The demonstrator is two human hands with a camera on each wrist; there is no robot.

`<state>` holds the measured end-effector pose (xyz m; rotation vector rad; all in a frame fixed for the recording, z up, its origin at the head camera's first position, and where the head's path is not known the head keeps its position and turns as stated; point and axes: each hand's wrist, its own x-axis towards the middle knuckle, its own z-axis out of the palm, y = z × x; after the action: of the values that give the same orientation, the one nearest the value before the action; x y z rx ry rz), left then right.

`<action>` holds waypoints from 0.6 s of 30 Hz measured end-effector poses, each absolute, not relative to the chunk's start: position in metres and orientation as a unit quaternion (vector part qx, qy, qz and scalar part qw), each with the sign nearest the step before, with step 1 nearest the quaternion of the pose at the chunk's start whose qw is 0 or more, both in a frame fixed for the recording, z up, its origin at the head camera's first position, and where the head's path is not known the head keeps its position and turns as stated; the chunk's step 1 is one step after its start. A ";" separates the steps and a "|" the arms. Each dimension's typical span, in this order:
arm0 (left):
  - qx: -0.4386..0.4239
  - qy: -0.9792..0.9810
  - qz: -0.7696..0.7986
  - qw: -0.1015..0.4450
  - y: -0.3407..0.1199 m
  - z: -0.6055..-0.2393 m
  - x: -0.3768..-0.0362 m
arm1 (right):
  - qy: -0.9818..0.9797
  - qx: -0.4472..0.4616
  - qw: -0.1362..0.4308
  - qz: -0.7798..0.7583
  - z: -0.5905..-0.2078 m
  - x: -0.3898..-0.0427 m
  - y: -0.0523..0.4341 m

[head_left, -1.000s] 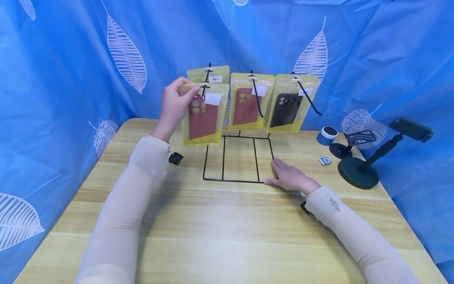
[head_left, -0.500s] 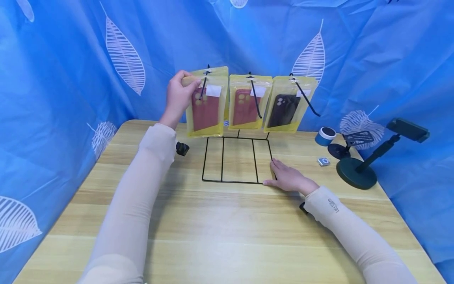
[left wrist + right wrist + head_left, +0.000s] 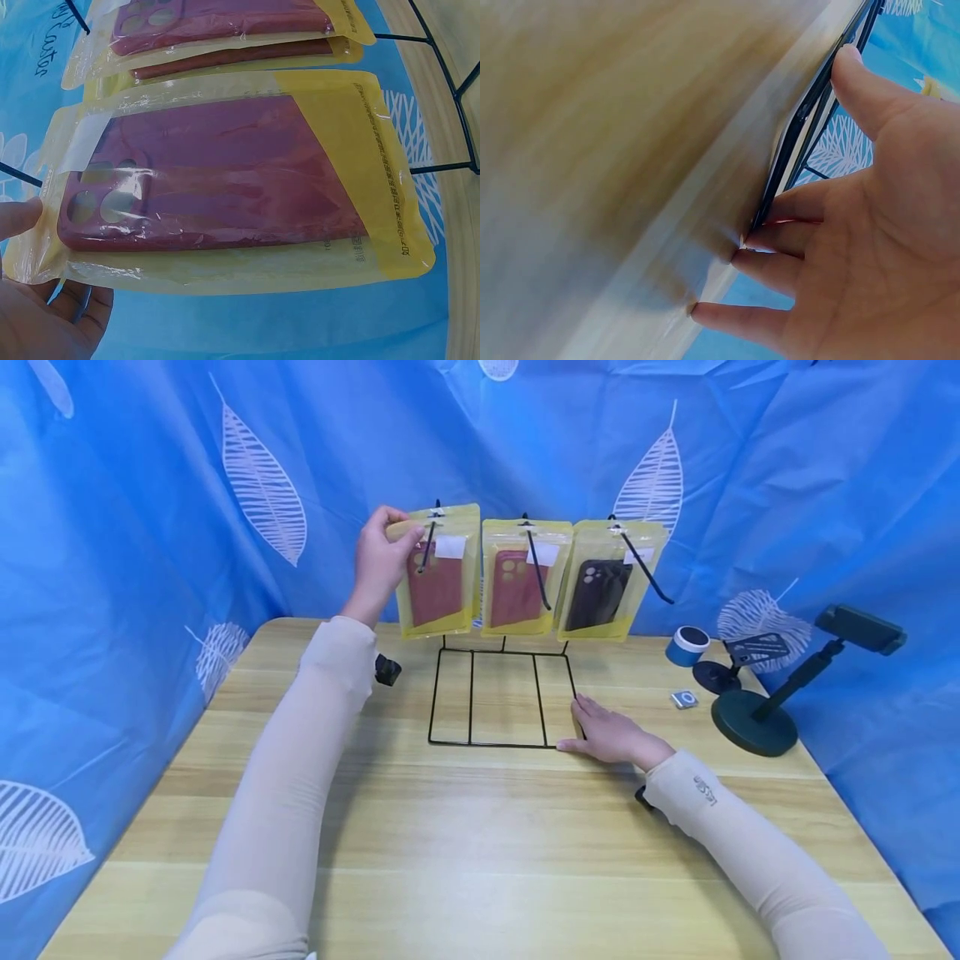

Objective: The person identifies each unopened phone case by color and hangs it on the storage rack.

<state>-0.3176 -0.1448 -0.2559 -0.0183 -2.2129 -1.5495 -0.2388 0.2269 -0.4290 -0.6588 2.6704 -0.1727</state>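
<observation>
My left hand (image 3: 380,556) pinches the top left corner of a yellow-clear bag (image 3: 438,597), thumb in front and fingers behind. A dark red phone case (image 3: 210,180) shows inside it. The bag hangs at the left hook (image 3: 428,547) of a black wire rack (image 3: 506,745), its hole at the hook. Beside it hang a second bag with a red phone case (image 3: 517,587) and a third with a black phone case (image 3: 597,595). My right hand (image 3: 611,733) rests on the rack base's front right corner, fingers extended, thumb touching the wire (image 3: 787,142).
At the right stand a blue and white round jar (image 3: 687,647), a small black stand (image 3: 717,677) and a dark green phone stand (image 3: 753,724). A small square gadget (image 3: 684,699) lies near them. A blue leaf-patterned curtain (image 3: 360,435) surrounds the wooden table (image 3: 465,843).
My left hand has pushed the red-case bag back along the left hook, toward the bag behind it, which is now almost covered. The right hand stays on the rack base.
</observation>
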 end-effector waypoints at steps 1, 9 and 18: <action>-0.007 -0.796 -0.563 0.220 -0.145 -0.256 -0.318 | 0.951 -0.236 0.191 -0.063 -0.429 -0.240 0.227; -0.005 -0.804 -0.557 0.210 -0.158 -0.260 -0.312 | 0.952 -0.238 0.184 -0.061 -0.430 -0.244 0.223; 0.028 -0.773 -0.539 0.335 -0.163 -0.280 -0.273 | 0.951 -0.237 0.186 -0.075 -0.431 -0.244 0.225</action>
<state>-0.2731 -0.1632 -0.2801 0.0729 -2.0169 -1.4054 -0.2445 0.2247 -0.4307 -0.6663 2.6780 -0.2120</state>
